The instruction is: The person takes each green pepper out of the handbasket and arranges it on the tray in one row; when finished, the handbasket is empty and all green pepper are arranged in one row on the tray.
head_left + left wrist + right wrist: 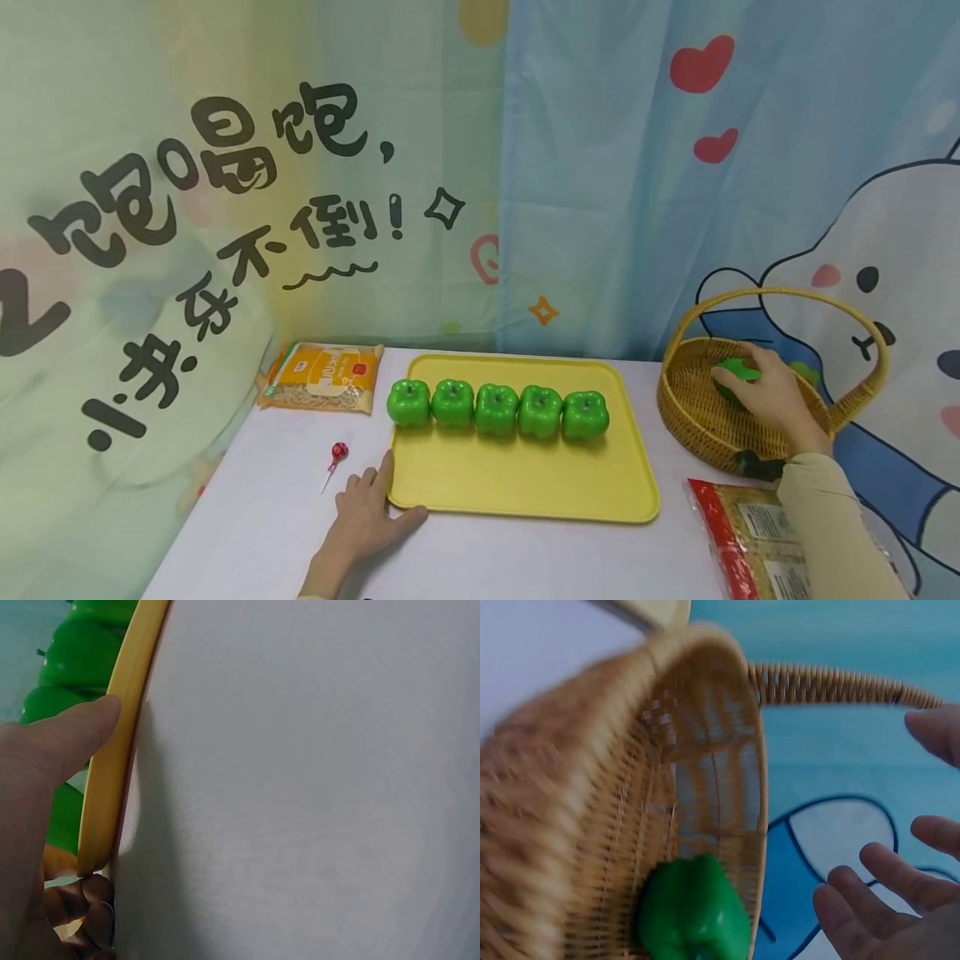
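Observation:
A row of several green bell peppers stands along the back of a yellow tray. My left hand holds the tray's near left corner, the thumb on the front rim and the fingers at the left side; the left wrist view shows the thumb pressed to the rim. On the right, my right hand reaches into a wicker basket, over a green bell pepper. In the right wrist view this pepper lies in the basket, and the hand's fingers are spread, apart from it.
An orange food packet lies at the back left, with a red lollipop nearer. A red and clear packet lies below the basket, partly under my right sleeve. The basket's tall handle arches over it. A printed curtain hangs behind.

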A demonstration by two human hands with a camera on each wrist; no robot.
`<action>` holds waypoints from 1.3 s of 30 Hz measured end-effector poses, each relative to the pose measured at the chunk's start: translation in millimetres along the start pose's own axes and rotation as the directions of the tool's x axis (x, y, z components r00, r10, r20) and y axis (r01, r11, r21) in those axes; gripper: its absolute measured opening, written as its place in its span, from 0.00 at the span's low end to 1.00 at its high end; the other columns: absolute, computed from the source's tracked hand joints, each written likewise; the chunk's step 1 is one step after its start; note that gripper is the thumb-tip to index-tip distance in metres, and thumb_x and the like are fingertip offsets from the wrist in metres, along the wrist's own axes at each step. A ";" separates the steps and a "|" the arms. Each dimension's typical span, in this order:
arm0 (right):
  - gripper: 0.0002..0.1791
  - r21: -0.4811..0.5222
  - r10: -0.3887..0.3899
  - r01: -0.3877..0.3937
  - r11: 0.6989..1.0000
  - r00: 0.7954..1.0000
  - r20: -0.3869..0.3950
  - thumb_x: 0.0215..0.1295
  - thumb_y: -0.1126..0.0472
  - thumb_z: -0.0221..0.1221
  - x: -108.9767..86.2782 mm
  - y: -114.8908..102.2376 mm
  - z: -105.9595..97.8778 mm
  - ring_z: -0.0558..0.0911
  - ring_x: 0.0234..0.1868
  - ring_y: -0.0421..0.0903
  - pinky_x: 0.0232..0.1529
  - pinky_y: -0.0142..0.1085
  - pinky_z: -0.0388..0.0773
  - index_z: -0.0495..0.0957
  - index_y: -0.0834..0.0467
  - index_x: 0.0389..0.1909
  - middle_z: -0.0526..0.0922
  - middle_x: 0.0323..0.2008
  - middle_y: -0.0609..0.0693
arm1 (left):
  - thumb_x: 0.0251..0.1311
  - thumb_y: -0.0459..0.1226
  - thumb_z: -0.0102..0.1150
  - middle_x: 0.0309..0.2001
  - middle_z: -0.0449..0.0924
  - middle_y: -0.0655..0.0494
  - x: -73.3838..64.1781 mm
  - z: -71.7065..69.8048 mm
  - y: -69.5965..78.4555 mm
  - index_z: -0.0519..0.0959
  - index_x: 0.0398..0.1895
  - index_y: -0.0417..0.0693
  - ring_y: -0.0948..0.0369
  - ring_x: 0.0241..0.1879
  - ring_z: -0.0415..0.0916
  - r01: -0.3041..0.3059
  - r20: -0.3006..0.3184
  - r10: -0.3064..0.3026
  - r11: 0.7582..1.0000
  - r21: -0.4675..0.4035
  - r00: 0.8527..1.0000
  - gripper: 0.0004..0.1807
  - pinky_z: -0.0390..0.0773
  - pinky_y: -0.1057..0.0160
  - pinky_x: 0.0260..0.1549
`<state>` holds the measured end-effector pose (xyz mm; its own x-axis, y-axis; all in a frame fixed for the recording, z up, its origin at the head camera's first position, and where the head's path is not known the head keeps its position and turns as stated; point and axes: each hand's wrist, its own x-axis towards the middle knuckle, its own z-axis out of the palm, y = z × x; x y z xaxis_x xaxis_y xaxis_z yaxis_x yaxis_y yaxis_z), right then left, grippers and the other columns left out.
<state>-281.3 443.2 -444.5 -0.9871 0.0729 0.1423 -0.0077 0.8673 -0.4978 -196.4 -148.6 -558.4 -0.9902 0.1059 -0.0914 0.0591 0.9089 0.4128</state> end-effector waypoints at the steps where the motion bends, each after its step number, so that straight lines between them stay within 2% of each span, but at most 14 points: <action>1: 0.48 -0.007 0.006 -0.006 1.000 1.000 -0.004 0.73 0.42 0.54 2.1 5.3 -1.1 0.64 0.62 0.78 0.55 0.72 0.64 0.49 0.76 0.74 0.59 0.66 0.82 | 0.48 0.71 0.64 0.56 0.75 0.43 -0.3 0.4 -0.5 0.57 0.78 0.43 0.52 0.46 0.67 0.000 0.003 0.000 1.000 -0.001 1.000 0.62 0.70 0.44 0.43; 7: 0.46 -0.095 0.040 -0.040 0.995 0.999 0.001 0.73 0.42 0.52 15.6 32.3 -8.7 0.59 0.62 0.82 0.56 0.73 0.61 0.52 0.79 0.71 0.58 0.64 0.85 | 0.47 0.70 0.65 0.54 0.76 0.45 -2.6 2.5 -2.0 0.58 0.77 0.43 0.53 0.44 0.67 -0.010 0.001 0.010 1.000 0.000 1.000 0.61 0.69 0.47 0.40; 11: 0.47 -0.140 0.065 -0.063 0.988 0.998 0.004 0.74 0.42 0.51 24.2 43.0 -12.3 0.58 0.61 0.83 0.57 0.73 0.60 0.53 0.81 0.69 0.57 0.63 0.87 | 0.47 0.71 0.65 0.54 0.76 0.44 -3.9 2.1 -0.9 0.59 0.77 0.43 0.52 0.45 0.67 -0.017 -0.006 0.017 1.000 -0.008 1.000 0.61 0.69 0.45 0.41; 17: 0.50 -0.161 0.148 -0.135 0.978 0.987 0.067 0.74 0.40 0.49 33.9 58.5 -8.9 0.55 0.63 0.84 0.59 0.74 0.59 0.50 0.83 0.70 0.52 0.64 0.88 | 0.47 0.71 0.65 0.56 0.76 0.44 -4.9 2.6 0.5 0.58 0.77 0.44 0.51 0.48 0.68 0.002 0.010 -0.002 1.000 -0.021 1.000 0.62 0.70 0.43 0.45; 23: 0.53 -0.166 0.157 -0.131 0.977 0.975 0.157 0.73 0.40 0.50 34.1 74.5 -3.8 0.54 0.62 0.86 0.60 0.75 0.59 0.46 0.87 0.68 0.51 0.62 0.91 | 0.47 0.71 0.65 0.57 0.76 0.44 -4.9 4.0 1.0 0.58 0.78 0.44 0.51 0.49 0.68 0.009 0.021 -0.008 1.000 -0.020 1.000 0.61 0.70 0.40 0.47; 29: 0.54 -0.124 0.188 -0.163 0.979 0.958 0.219 0.71 0.41 0.53 34.2 80.0 -1.2 0.60 0.58 0.83 0.56 0.73 0.64 0.42 0.85 0.69 0.50 0.63 0.91 | 0.47 0.71 0.65 0.56 0.75 0.44 -3.5 1.7 1.4 0.58 0.78 0.45 0.51 0.48 0.67 -0.002 0.006 0.002 1.000 -0.022 1.000 0.61 0.69 0.42 0.45; 32: 0.53 -0.115 0.184 -0.162 0.980 0.960 0.212 0.68 0.45 0.59 35.4 80.7 1.8 0.62 0.54 0.79 0.53 0.70 0.67 0.46 0.86 0.68 0.48 0.63 0.90 | 0.47 0.71 0.65 0.56 0.75 0.45 -1.8 0.4 1.7 0.58 0.78 0.46 0.52 0.49 0.67 0.009 0.011 -0.009 1.000 -0.024 1.000 0.61 0.69 0.42 0.46; 37: 0.49 -0.120 0.185 -0.164 0.979 0.962 0.199 0.62 0.52 0.64 38.2 79.5 4.8 0.58 0.58 0.81 0.56 0.72 0.63 0.52 0.83 0.67 0.45 0.65 0.88 | 0.47 0.71 0.65 0.56 0.75 0.45 1.1 -1.2 1.1 0.58 0.78 0.46 0.52 0.49 0.67 0.028 0.021 -0.028 0.999 -0.025 0.999 0.61 0.70 0.42 0.47; 39: 0.47 -0.142 0.184 -0.159 0.977 0.965 0.186 0.61 0.54 0.64 39.5 77.5 5.1 0.58 0.59 0.82 0.57 0.72 0.63 0.53 0.82 0.67 0.46 0.65 0.88 | 0.47 0.71 0.65 0.56 0.76 0.46 1.5 -2.0 0.7 0.58 0.78 0.46 0.52 0.49 0.67 0.026 0.013 -0.026 0.999 -0.022 1.000 0.61 0.70 0.42 0.47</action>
<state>-321.8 510.8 -481.8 -0.9838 0.1386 -0.1135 0.1723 0.9056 -0.3876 -198.1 -148.6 -556.5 -0.9896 0.0878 -0.1141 0.0305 0.9022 0.4303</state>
